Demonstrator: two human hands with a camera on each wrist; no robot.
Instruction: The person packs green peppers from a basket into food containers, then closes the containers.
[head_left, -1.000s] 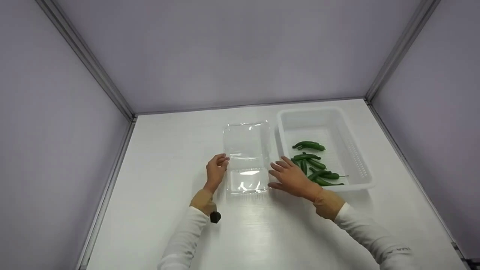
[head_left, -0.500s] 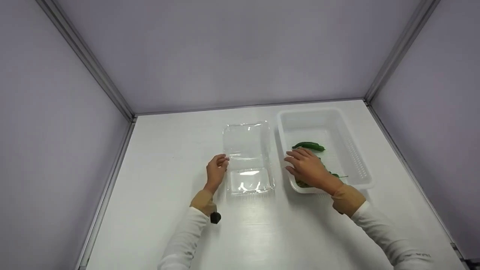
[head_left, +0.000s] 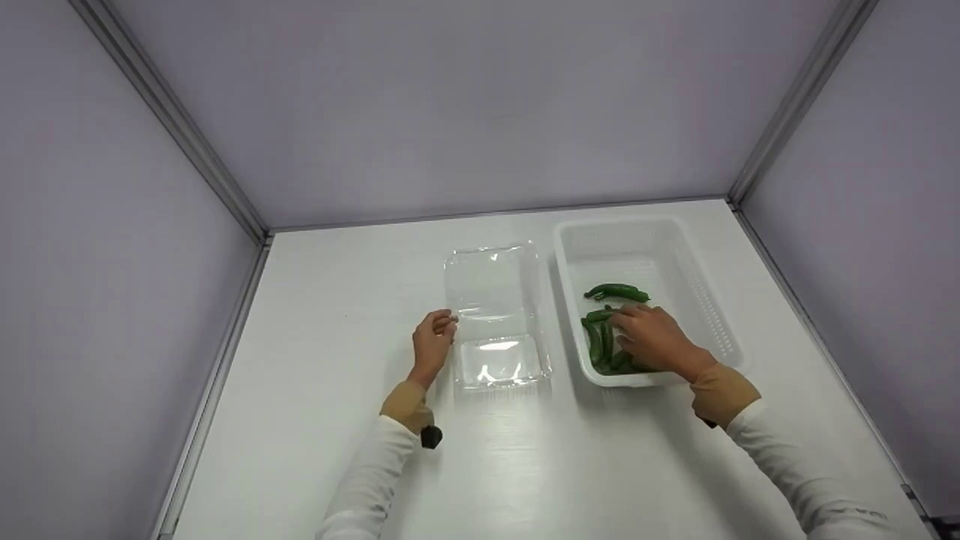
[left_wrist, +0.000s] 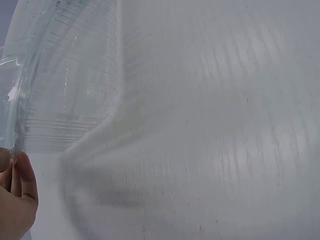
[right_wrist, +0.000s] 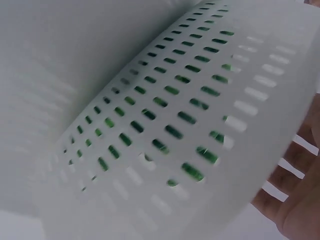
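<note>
Clamshell box (head_left: 495, 315) clear glossy plastic; basket (head_left: 720, 315) white matt slotted plastic; table (head_left: 337, 315) smooth white.

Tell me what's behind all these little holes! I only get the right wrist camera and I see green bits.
Observer: Those are green peppers lying in a white slotted basket.
Operator: Is my right hand in there?
Observer: Yes, the right hand is down among the pile; whether it holds one, I cannot tell.
Operator: What is the other hand doing?
Observer: The left hand pinches the left edge of an open clear clamshell box beside the basket.
Operator: Are any peppers in the box?
Observer: No, none.
</note>
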